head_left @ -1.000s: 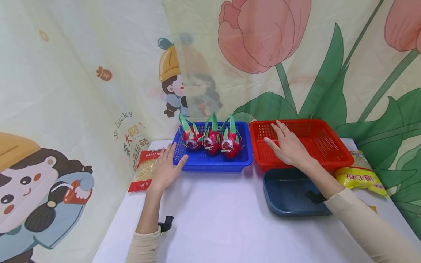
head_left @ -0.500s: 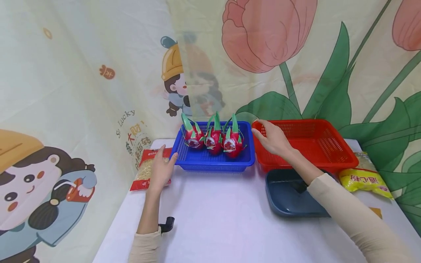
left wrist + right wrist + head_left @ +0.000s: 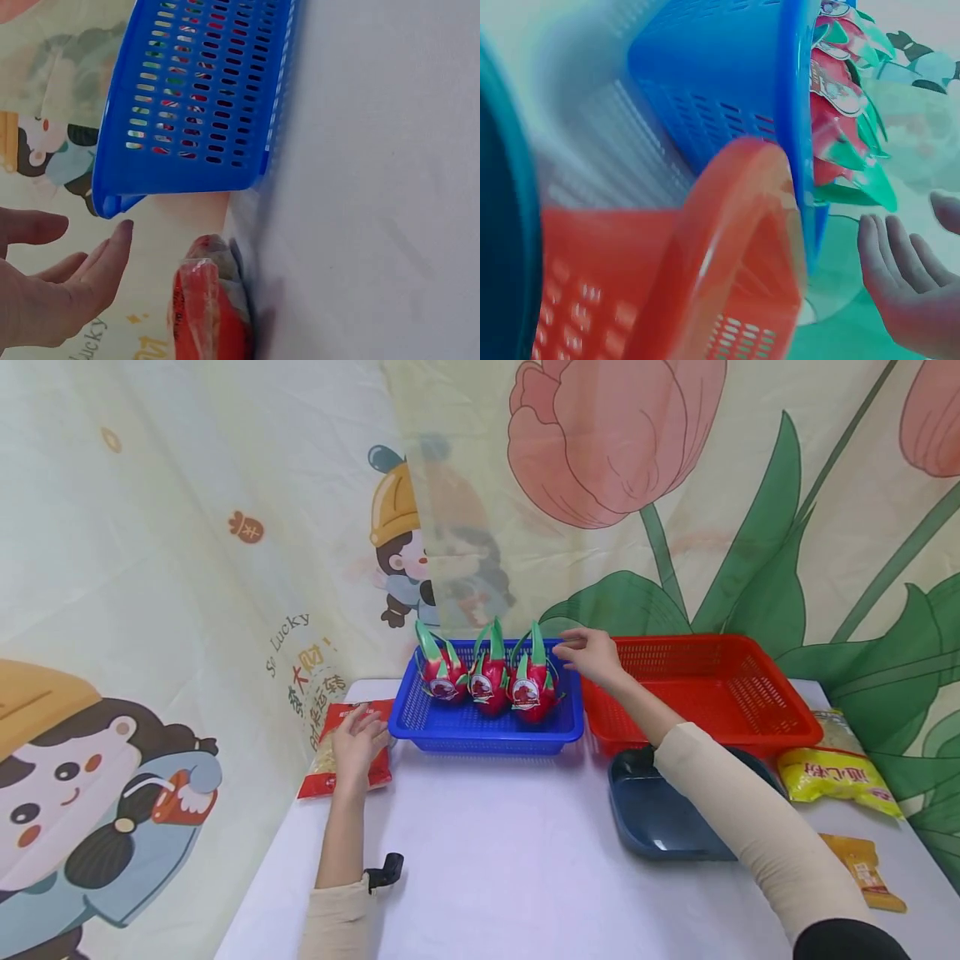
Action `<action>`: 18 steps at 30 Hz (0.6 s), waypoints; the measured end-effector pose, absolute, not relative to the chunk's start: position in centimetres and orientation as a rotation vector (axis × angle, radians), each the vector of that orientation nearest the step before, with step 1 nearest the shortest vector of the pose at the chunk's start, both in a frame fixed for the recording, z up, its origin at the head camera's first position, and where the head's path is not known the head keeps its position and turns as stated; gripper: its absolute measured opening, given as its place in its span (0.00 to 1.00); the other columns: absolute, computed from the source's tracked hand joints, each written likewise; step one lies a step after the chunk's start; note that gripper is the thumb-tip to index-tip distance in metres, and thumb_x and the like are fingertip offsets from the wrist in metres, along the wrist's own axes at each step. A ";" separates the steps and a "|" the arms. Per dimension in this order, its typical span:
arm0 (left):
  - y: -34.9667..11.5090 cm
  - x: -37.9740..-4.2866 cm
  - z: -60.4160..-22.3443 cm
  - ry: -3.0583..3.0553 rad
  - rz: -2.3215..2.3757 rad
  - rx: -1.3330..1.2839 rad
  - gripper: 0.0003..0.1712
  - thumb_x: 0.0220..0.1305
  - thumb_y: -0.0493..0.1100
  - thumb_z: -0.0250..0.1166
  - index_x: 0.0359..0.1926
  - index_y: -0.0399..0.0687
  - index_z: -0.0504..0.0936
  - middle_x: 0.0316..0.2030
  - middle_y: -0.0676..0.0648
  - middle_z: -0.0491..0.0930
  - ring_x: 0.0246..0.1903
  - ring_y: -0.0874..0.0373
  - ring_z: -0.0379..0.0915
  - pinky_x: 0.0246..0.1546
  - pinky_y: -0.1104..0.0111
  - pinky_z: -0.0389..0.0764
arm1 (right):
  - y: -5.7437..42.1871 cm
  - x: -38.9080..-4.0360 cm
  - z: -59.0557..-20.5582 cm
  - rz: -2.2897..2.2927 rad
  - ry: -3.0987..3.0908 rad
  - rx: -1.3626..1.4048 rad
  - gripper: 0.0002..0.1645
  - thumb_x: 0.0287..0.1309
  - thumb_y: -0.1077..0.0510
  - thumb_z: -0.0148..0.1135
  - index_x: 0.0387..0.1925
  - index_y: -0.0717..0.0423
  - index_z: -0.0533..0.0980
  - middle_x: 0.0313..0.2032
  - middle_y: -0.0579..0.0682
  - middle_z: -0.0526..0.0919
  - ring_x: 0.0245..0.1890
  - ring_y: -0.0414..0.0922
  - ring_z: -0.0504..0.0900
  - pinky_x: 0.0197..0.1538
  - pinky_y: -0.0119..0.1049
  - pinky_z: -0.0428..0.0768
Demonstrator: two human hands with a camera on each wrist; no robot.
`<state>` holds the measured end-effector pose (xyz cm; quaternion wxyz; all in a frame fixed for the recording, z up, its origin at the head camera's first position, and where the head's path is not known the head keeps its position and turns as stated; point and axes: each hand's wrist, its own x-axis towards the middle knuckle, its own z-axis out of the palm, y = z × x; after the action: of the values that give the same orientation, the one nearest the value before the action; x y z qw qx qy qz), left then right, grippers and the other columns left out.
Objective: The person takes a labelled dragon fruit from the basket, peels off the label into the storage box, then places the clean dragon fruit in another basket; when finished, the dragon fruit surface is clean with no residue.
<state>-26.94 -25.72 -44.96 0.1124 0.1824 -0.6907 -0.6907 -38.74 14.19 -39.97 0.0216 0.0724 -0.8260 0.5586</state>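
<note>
Flanking the blue basket near the bench's far edge, the left grip and right grip, both loosely spread, empty, should meet opposite ends evenly, avoiding the dragon fruits

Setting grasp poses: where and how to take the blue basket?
Likely hold the blue basket by its rim at both short ends: it flares wider than the base. Left hand from the left; right hand from above, since the red basket crowds that end.

Your head view looks forward and down across the table, your wrist views, turned sideways and close in, both catching the blue basket.
</note>
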 end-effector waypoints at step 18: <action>-26.3 -27.4 -46.1 -1.740 -2.411 0.589 0.37 0.73 0.32 0.63 0.79 0.44 0.63 0.70 0.37 0.73 0.61 0.50 0.81 0.61 0.65 0.81 | 11.4 -42.8 -41.0 2.421 -2.407 -0.042 0.30 0.76 0.65 0.55 0.75 0.68 0.65 0.71 0.68 0.70 0.70 0.61 0.72 0.71 0.51 0.74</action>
<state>-27.38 -26.34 -46.13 0.0552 0.1942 -0.5733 -0.7941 -42.83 11.44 -40.96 -0.1356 -0.0122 -0.6985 0.7026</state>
